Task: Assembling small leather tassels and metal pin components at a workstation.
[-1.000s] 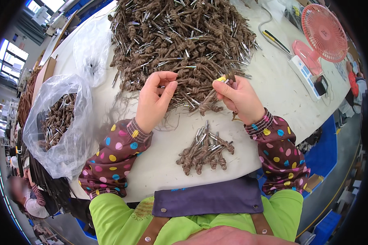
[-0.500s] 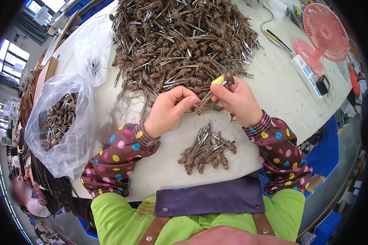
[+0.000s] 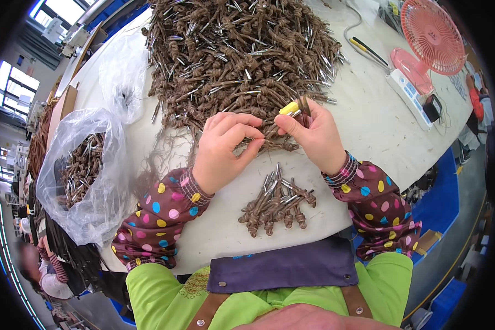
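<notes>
Above the near edge of the big pile, my right hand [image 3: 317, 134] is closed around a small tool with a yellow grip [image 3: 289, 108] and dark metal parts, perhaps thread snips. The same fingers hold a knotted brown cord with metal tips [image 3: 295, 114], mostly covered by them. My left hand [image 3: 225, 147] is beside it, thumb and forefinger brought together in a pinch; whatever is between them is too small to make out. Below both hands lies a small group of knotted cords [image 3: 275, 203], their silvery tips pointing mostly away from me.
A large heap of knotted brown cords [image 3: 236, 60] covers the far middle of the white table [image 3: 368, 132]. To the left stands a clear plastic bag [image 3: 107, 203] holding more cords. At right are a pink fan [image 3: 433, 38], a power strip [image 3: 410, 99] and a black-and-yellow pen-like tool [image 3: 368, 50].
My left hand has drawn slightly away from the cord, its fingers more raised. My right hand keeps hold of the tool and cord, shifted a little left. The view has tilted slightly.
</notes>
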A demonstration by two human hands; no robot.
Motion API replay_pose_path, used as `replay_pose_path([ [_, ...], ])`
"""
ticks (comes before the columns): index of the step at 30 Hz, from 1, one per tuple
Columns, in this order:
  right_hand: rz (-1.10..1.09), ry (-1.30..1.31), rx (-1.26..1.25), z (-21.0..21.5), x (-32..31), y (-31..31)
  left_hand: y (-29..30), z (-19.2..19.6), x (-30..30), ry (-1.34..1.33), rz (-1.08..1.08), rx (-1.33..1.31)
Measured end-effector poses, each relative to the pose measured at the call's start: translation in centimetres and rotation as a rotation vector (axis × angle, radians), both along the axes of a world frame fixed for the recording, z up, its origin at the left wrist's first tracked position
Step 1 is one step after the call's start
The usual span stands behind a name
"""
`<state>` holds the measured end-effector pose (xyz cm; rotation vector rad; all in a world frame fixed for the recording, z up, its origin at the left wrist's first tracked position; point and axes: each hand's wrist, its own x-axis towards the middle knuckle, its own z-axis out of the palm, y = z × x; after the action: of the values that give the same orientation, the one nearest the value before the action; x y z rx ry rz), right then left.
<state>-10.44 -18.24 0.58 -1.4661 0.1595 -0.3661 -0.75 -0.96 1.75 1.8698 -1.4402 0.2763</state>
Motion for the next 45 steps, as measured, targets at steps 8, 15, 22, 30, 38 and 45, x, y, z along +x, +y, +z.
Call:
replay_pose_path([
  [8,0.036,-0.008,0.060,1.3,-0.5,0.0,0.1,-0.5,1.1,0.444,-0.049,-0.071],
  [15,0.023,0.024,0.298,0.6,-0.2,-1.0,0.5,-0.4,1.1,1.125,-0.219,-0.182],
  [22,0.036,-0.017,0.090,-0.9,0.6,-1.4,0.6,-1.2,0.5,0.993,-0.173,-0.006],
  [30,-0.125,-0.274,-0.972,1.1,-0.7,-1.7,0.7,-1.4,0.4,0.897,-0.105,0.003],
  [38,-0.080,-0.331,-1.206,1.3,-0.6,-1.4,0.5,-1.5,0.5,0.709,-0.080,0.056],
  [45,-0.084,-0.420,-1.146,1.0,-0.5,-1.8,0.5,-1.6,0.3,0.827,-0.098,-0.024],
])
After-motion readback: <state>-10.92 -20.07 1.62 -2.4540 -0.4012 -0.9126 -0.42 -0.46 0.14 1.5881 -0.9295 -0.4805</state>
